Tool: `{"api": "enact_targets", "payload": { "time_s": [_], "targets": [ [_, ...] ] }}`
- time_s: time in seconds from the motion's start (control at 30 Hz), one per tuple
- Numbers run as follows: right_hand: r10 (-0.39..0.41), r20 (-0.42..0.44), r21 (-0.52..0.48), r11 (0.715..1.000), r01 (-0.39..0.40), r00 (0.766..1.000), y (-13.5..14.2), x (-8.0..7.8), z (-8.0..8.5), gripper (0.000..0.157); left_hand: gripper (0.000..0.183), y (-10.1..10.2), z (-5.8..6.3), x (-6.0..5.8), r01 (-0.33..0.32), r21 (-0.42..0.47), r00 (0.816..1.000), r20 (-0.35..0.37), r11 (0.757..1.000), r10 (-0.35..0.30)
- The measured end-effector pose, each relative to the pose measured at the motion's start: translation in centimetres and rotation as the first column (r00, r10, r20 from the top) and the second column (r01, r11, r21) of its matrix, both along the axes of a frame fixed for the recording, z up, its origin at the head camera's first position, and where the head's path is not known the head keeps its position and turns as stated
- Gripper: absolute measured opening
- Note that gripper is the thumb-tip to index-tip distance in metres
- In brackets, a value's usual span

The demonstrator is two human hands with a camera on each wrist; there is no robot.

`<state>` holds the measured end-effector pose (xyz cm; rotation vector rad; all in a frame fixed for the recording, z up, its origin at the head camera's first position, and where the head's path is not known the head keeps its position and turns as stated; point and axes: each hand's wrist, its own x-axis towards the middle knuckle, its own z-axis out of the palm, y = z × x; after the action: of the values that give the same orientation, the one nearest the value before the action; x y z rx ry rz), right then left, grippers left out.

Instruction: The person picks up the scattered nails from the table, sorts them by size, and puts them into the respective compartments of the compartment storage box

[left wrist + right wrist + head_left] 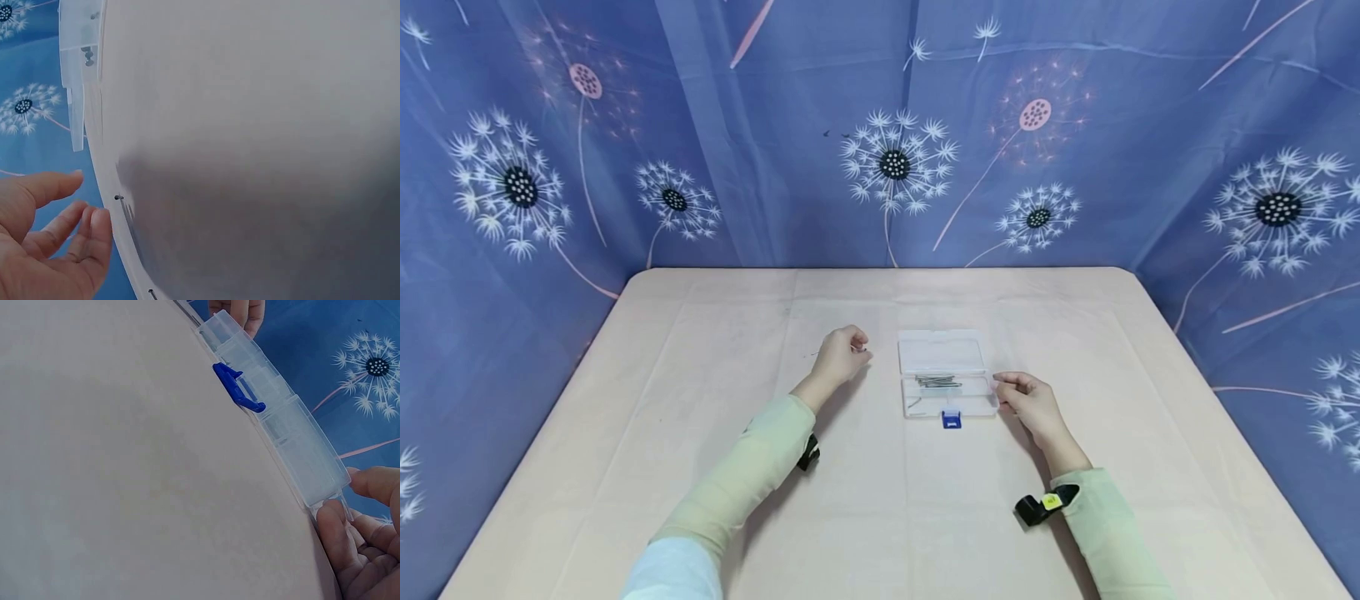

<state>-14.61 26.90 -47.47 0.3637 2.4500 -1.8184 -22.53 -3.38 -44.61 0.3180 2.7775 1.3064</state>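
Observation:
A clear plastic compartment box (951, 406) lies on the table with its lid (940, 352) folded back and a blue latch (951, 419) at the front. Several nails (936, 382) lie in its middle compartment, and a single one is in the front compartment. My right hand (1032, 408) holds the box's right end, its thumb (372, 484) and fingers at the corner. Left of the box, my left hand (841, 357) is low over the table, thumb and fingertips apart. Close by its fingertips lies a nail (119, 197), and another nail (150, 291) shows farther down in the left wrist view.
A pale cloth covers the table (820, 533). Behind and along both sides hangs a blue curtain (790, 192) printed with dandelions. Both forearms carry black wrist cameras, the right wrist camera (1037, 507) close over the tabletop.

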Motion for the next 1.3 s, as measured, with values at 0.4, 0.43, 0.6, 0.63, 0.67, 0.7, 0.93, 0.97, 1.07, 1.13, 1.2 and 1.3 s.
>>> {"api": "enact_targets", "payload": {
  "time_s": [0.4, 0.43, 0.6, 0.63, 0.67, 0.7, 0.93, 0.97, 1.07, 1.13, 1.2, 1.3],
  "targets": [
    [-0.009, 0.001, -0.009, 1.0, 0.009, 1.0, 0.0, 0.0, 0.1, 0.038, 0.009, 0.0, -0.5, -0.8, -0.018, -0.116, 0.997, 0.079, 0.993, 0.028],
    [-0.012, 0.002, -0.008, 1.0, 0.012, 1.0, 0.0, 0.0, 0.1, 0.038, 0.008, 0.0, -0.6, -0.9, -0.025, -0.121, 0.996, 0.08, 0.992, 0.035],
    [-0.019, 0.003, -0.011, 1.0, 0.019, 1.0, 0.0, 0.0, 0.0, 0.037, 0.003, 0.0, -0.8, -1.1, -0.035, -0.155, 0.997, 0.062, 0.987, 0.045],
    [-0.02, 0.004, -0.012, 1.0, 0.02, 1.0, 0.0, 0.0, 0.0, 0.037, 0.004, 0.0, -0.8, -1.1, -0.035, -0.165, 0.998, 0.055, 0.986, 0.044],
    [-0.019, 0.003, -0.014, 1.0, 0.019, 1.0, 0.0, 0.0, 0.0, 0.037, 0.005, 0.0, -0.8, -1.2, -0.032, -0.174, 0.998, 0.046, 0.984, 0.041],
    [-0.019, 0.004, -0.012, 1.0, 0.019, 1.0, 0.0, 0.0, -0.1, 0.037, 0.006, 0.0, -0.8, -1.2, -0.031, -0.185, 0.999, 0.038, 0.982, 0.038],
    [-0.018, 0.004, -0.017, 1.0, 0.018, 1.0, 0.0, 0.0, -0.1, 0.037, 0.015, 0.2, -0.6, -0.9, 0.019, -0.258, 0.999, 0.042, 0.966, -0.008],
    [-0.015, 0.003, -0.019, 1.0, 0.015, 1.0, 0.0, 0.0, -0.1, 0.037, 0.015, 0.2, -0.5, -0.9, 0.03, -0.272, 0.999, 0.042, 0.962, -0.019],
    [-0.01, 0.003, -0.02, 1.0, 0.01, 1.0, 0.0, 0.0, -0.1, 0.038, 0.014, 0.3, -0.5, -0.9, 0.057, -0.312, 0.998, 0.048, 0.948, -0.044],
    [-0.013, 0.006, -0.021, 1.0, 0.013, 1.0, 0.0, 0.0, -0.1, 0.038, 0.014, 0.3, -0.4, -0.9, 0.069, -0.321, 0.997, 0.052, 0.945, -0.055],
    [-0.019, 0.011, -0.017, 1.0, 0.019, 1.0, 0.0, 0.0, -0.1, 0.038, 0.012, 0.2, -0.4, -1.0, 0.086, -0.317, 0.995, 0.068, 0.945, -0.068],
    [-0.025, 0.018, -0.011, 1.0, 0.025, 1.0, -0.1, 0.0, -0.1, 0.038, 0.01, 0.1, -0.5, -1.0, 0.115, -0.321, 0.992, 0.089, 0.94, -0.092]
  ]
}}
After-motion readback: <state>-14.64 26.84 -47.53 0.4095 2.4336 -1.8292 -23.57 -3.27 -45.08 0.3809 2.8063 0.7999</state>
